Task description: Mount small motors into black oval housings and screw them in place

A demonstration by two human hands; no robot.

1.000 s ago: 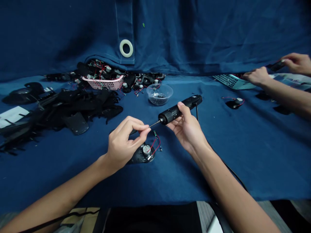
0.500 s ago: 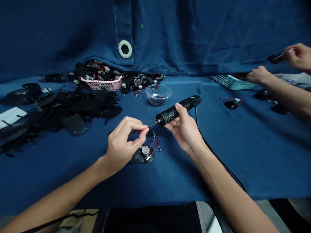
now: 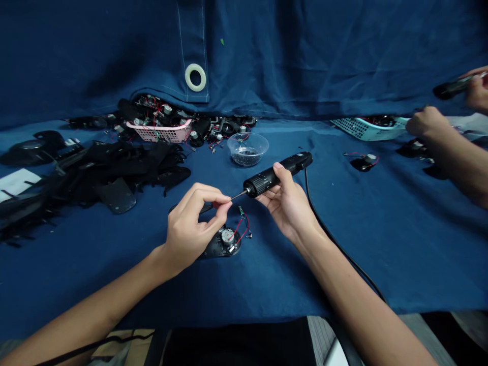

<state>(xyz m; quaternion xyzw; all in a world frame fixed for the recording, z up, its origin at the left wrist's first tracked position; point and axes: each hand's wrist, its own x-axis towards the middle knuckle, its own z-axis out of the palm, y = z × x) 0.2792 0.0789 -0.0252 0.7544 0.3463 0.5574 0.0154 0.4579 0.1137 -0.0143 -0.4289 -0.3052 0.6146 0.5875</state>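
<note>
My right hand [image 3: 287,203] is wrapped round a black corded electric screwdriver [image 3: 278,174], its bit pointing left and slightly down. The fingertips of my left hand [image 3: 196,223] pinch the tip of the thin metal bit [image 3: 239,195]; any screw there is hidden by the fingers. Below and partly behind my left hand lies a dark plastic part with a round silver motor [image 3: 227,236], red wires [image 3: 247,223] and a small green board [image 3: 240,209]. Beyond the screwdriver stands a clear round bowl [image 3: 247,150] with small dark pieces in it.
Black plastic parts [image 3: 114,178] are heaped at left. Behind them, a pink basket [image 3: 162,133] holds wired parts. A teal basket [image 3: 373,131] and a small motor part [image 3: 366,162] lie at right, near another person's hands [image 3: 430,122]. The screwdriver's cable [image 3: 343,254] runs beside my right arm.
My hands and the screwdriver hold almost the same pose. At the right, the other person's hands and the dark object they hold have moved further right.
</note>
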